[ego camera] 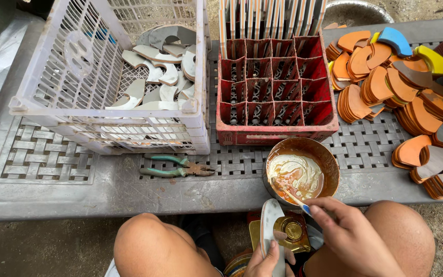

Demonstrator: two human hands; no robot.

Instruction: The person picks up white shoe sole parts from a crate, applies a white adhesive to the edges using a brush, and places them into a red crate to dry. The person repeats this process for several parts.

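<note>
A white curved sole piece (271, 225) is held upright by the left hand (265, 259), whose fingers are closed around its lower end; the long axis of the piece runs near vertical in the head view, with the free upper end directed toward the metal bowl (329, 166). The piece is positioned below the table edge, between the knees, just left of a small brass-coloured tin (289, 231). The right hand (349, 233) is closed on the handle of a brush (289, 194), gripped between thumb and fingertips; the brush shaft slants up and to the left from the hand, and its bristle end is immersed in the orange and cream glue inside the bowl. The bristle end therefore lies above and slightly right of the upper tip of the sole piece, with the bowl rim between them. Of the two hands, the right is nearer to the bowl, while the left alone is in contact with the sole piece. On the table, a white crate (52, 77) of pale curved pieces, a red divided crate (275, 131), green-handled pliers (175, 166) and stacks of orange curved pieces (380, 87) are set well apart from both hands
</note>
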